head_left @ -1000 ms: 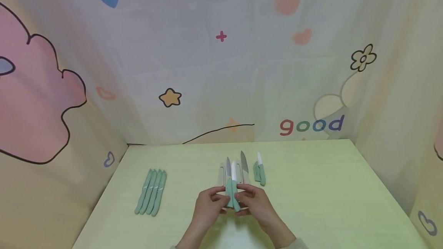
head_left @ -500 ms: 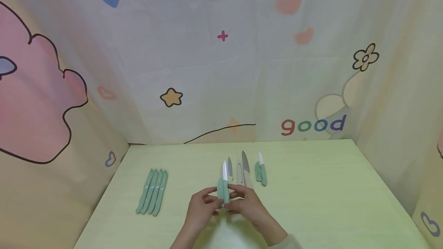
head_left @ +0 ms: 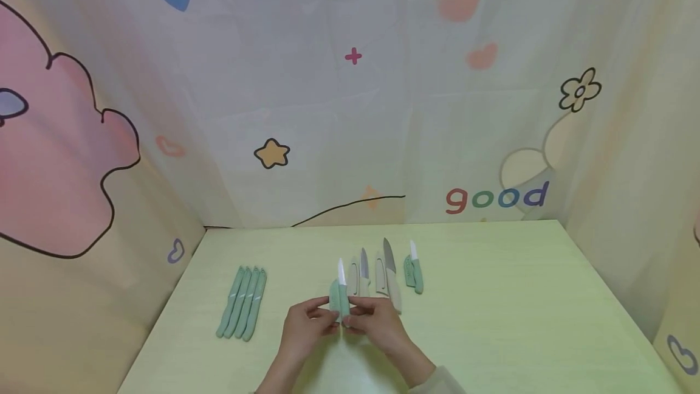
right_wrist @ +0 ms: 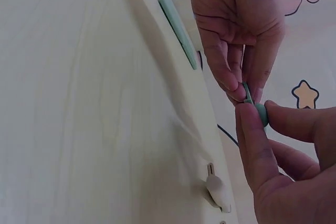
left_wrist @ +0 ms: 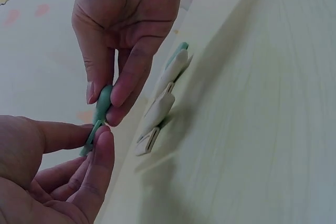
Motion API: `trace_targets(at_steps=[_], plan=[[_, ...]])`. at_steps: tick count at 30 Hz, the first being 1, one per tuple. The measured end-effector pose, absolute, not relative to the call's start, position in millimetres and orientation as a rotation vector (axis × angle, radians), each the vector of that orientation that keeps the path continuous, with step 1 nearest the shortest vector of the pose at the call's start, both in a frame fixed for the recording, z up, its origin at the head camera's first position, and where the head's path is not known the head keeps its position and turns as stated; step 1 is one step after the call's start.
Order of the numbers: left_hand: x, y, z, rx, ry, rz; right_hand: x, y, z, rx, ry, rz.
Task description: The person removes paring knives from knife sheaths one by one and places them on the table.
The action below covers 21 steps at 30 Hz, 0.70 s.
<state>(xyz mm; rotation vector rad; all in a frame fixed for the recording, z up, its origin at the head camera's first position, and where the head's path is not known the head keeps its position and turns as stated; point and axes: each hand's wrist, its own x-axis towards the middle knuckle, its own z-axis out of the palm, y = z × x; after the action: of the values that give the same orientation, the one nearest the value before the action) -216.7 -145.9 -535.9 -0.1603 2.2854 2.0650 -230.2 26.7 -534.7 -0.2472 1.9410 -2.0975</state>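
My left hand [head_left: 306, 324] pinches a small green knife sheath [head_left: 334, 297] between thumb and fingers. Right beside it, my right hand [head_left: 377, 324] pinches the green handle of a paring knife [head_left: 341, 272], its white blade bare and pointing away from me. Sheath and knife stand side by side above the table. In the left wrist view the green handle [left_wrist: 103, 103] and the sheath [left_wrist: 90, 141] are close together or touching. Behind the hands lie a beige-handled knife [head_left: 364, 266] with its beige sheath [head_left: 353, 278], and a larger beige-handled knife [head_left: 391, 281] with its sheath [head_left: 381, 275].
Farther right, another green-handled knife [head_left: 417, 272] lies next to its green sheath [head_left: 408, 271]. At the left, several slim green-handled pieces [head_left: 242, 303] lie in a row. The pale table [head_left: 492, 321] ends at a printed curtain [head_left: 306, 78].
Both hands have moved left together with the green knife and sheath. The beige knives and sheaths behind them are now less covered by the hands.
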Motion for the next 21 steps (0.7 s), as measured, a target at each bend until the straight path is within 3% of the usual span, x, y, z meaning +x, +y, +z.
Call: trace_targets(at_steps=[10, 21], plan=[[-228, -162, -539, -0.301, 2.473, 1.923, -230, 4, -536, -0.145, 2.119, -2.048], [-241, -166, -549, -0.266, 2.613, 1.73, -234, -11, -539, -0.132, 2.392, -1.86]])
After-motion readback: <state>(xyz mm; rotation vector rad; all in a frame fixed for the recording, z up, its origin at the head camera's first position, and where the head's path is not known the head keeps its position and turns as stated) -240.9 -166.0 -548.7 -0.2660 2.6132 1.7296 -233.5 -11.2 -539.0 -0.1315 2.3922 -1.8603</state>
